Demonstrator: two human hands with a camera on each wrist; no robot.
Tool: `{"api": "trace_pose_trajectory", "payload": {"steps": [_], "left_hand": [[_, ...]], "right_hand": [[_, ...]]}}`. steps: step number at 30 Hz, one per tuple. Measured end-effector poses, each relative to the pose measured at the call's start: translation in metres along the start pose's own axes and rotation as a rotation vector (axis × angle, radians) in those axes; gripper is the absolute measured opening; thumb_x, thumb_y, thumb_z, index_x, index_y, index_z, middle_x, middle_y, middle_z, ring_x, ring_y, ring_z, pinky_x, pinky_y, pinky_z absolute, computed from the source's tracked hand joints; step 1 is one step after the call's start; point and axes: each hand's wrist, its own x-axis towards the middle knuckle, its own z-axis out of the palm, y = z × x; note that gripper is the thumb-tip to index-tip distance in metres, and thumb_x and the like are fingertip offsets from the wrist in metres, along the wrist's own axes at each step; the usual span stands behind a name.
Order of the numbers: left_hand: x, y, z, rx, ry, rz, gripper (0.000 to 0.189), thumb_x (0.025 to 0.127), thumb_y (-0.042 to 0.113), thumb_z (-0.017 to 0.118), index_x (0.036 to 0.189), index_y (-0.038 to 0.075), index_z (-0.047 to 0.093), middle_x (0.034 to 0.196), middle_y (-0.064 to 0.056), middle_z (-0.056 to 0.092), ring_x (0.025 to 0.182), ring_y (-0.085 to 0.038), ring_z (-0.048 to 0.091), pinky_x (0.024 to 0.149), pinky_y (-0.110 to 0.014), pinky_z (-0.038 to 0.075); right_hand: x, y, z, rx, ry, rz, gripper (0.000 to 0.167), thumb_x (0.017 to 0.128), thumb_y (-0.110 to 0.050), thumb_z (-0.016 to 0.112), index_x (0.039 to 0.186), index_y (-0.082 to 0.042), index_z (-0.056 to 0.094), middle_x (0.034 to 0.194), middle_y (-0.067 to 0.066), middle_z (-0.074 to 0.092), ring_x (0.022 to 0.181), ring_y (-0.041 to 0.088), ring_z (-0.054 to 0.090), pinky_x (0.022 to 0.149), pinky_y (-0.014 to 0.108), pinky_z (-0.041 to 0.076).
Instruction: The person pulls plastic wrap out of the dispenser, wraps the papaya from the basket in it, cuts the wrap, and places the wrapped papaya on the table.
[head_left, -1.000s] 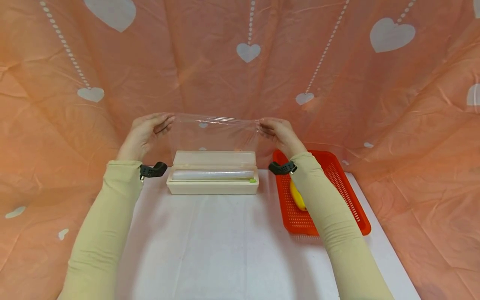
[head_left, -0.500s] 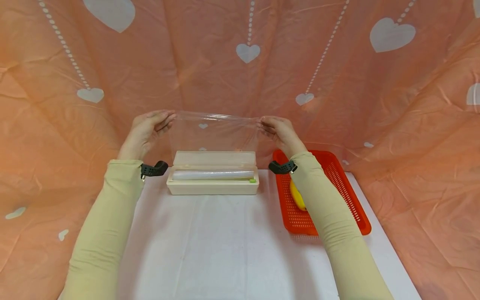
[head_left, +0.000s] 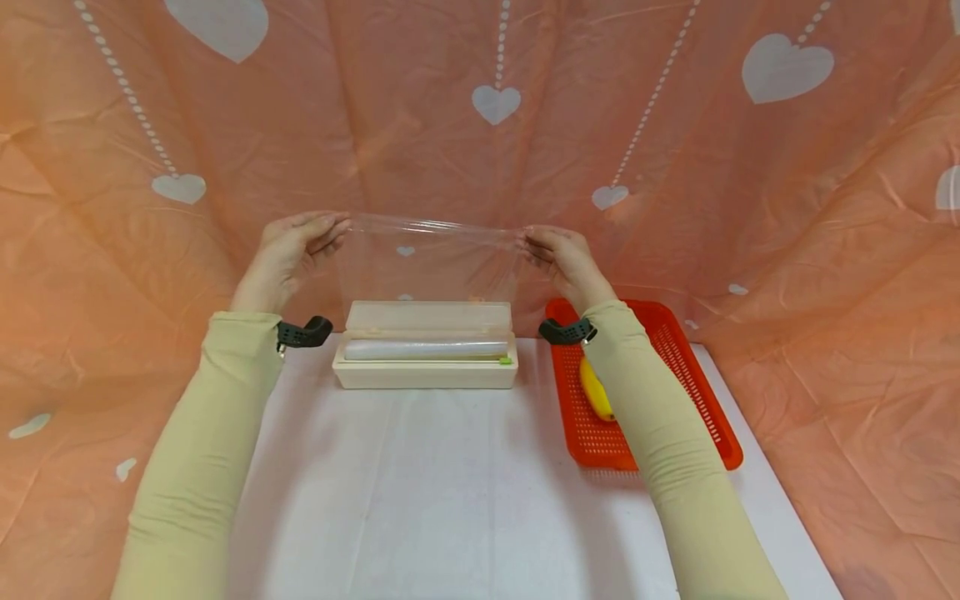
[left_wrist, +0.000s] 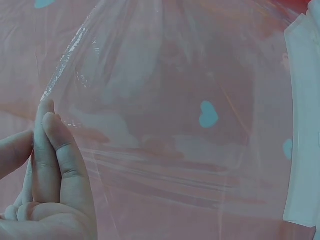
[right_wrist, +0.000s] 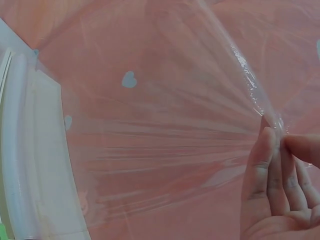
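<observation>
Clear film (head_left: 431, 257) spans between both hands (head_left: 291, 248) (head_left: 562, 258) (top edge pinched).

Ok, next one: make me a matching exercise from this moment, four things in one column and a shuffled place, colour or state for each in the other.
Things
1. clear film
2. film roll
3. basket
4. curved fruit

Descriptions
A. yellow, partly hidden by the right sleeve
B. lying in the open box
C. orange-red, with holes
D. pinched by the left hand and right hand

Pairs: 1-D, 2-B, 3-C, 4-A
</observation>
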Motion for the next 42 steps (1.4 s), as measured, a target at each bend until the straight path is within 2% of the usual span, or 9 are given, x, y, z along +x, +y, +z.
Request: {"api": "trace_pose_trajectory", "payload": {"steps": [4, 10, 19, 25, 31, 42], "left_hand": [[0.0004, 0.0013, 0.0012, -0.004, 0.0, 0.009, 0.02, 0.09, 0.003, 0.064, 0.109, 0.0, 0.068, 0.104, -0.01, 0.07, 0.092, -0.017, 0.069, 0.088, -0.029, 0.052], [0.0006, 0.0038, 0.0035, -0.022, -0.005, 0.012, 0.024, 0.089, 0.002, 0.065, 0.113, -0.001, 0.067, 0.106, -0.012, 0.07, 0.093, -0.018, 0.069, 0.087, -0.029, 0.052], [0.0022, 0.0052, 0.0063, -0.033, -0.015, 0.031, 0.024, 0.089, 0.0, 0.064, 0.112, -0.004, 0.065, 0.104, -0.013, 0.07, 0.092, -0.018, 0.069, 0.086, -0.029, 0.053], [0.0019, 0.0044, 0.0062, -0.036, -0.03, 0.024, 0.022, 0.089, 0.001, 0.064, 0.111, -0.002, 0.066, 0.106, -0.013, 0.07, 0.094, -0.019, 0.068, 0.089, -0.03, 0.051], [0.0022, 0.0026, 0.0054, -0.025, -0.042, 0.02, 0.022, 0.09, 0.003, 0.064, 0.111, -0.001, 0.067, 0.107, -0.012, 0.069, 0.096, -0.018, 0.068, 0.094, -0.031, 0.047], [0.0048, 0.0002, 0.007, -0.039, -0.036, 0.024, 0.021, 0.089, 0.0, 0.064, 0.11, -0.003, 0.066, 0.105, -0.013, 0.07, 0.093, -0.019, 0.069, 0.085, -0.029, 0.053]], "right_hand": [[-0.0003, -0.0012, 0.0002, 0.004, -0.018, -0.015, 0.028, 0.093, -0.009, 0.062, 0.117, 0.006, 0.061, 0.095, 0.011, 0.069, 0.086, 0.018, 0.068, 0.095, 0.034, 0.047], [0.0014, -0.0025, -0.0006, 0.015, -0.017, -0.035, 0.018, 0.094, -0.01, 0.062, 0.106, 0.002, 0.067, 0.096, 0.012, 0.069, 0.086, 0.019, 0.068, 0.091, 0.033, 0.05], [0.0015, -0.0041, -0.0019, 0.018, -0.011, -0.036, 0.03, 0.093, -0.012, 0.063, 0.118, 0.005, 0.062, 0.101, 0.012, 0.068, 0.09, 0.02, 0.067, 0.093, 0.033, 0.049], [0.0014, -0.0025, -0.0037, 0.041, -0.021, -0.034, 0.019, 0.093, -0.01, 0.063, 0.106, 0.002, 0.068, 0.099, 0.012, 0.068, 0.088, 0.02, 0.068, 0.091, 0.033, 0.05], [0.0012, -0.0009, -0.0056, 0.037, -0.026, -0.036, 0.016, 0.093, -0.01, 0.063, 0.103, 0.001, 0.069, 0.097, 0.012, 0.068, 0.087, 0.02, 0.068, 0.088, 0.031, 0.052], [-0.0005, -0.0033, -0.0069, 0.028, -0.03, -0.041, 0.018, 0.094, -0.01, 0.062, 0.106, 0.002, 0.067, 0.099, 0.011, 0.068, 0.089, 0.019, 0.067, 0.094, 0.034, 0.048]]}}
